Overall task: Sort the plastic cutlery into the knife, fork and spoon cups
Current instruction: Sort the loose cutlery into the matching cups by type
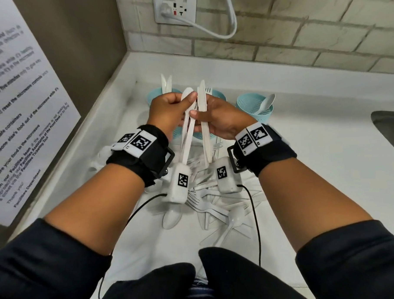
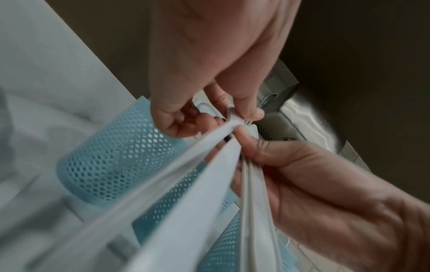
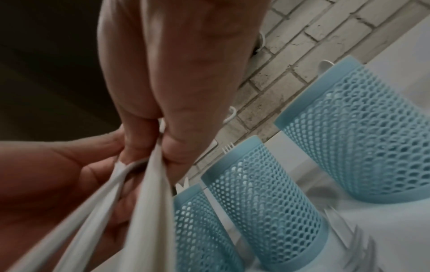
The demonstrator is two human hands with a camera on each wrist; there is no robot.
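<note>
Both hands are raised over the cups, close together. My left hand pinches a white plastic spoon near its bowl, its handle slanting down toward me. My right hand grips a small bundle of white knives, blades pointing up. In the left wrist view the left hand and the right hand meet on the handles. Three blue mesh cups stand behind: the knife cup, the fork cup and the spoon cup.
A loose pile of white forks, spoons and knives lies on the white counter under my wrists. A steel sink is at the right. A wall sign stands on the left, and a tiled wall with an outlet is behind the cups.
</note>
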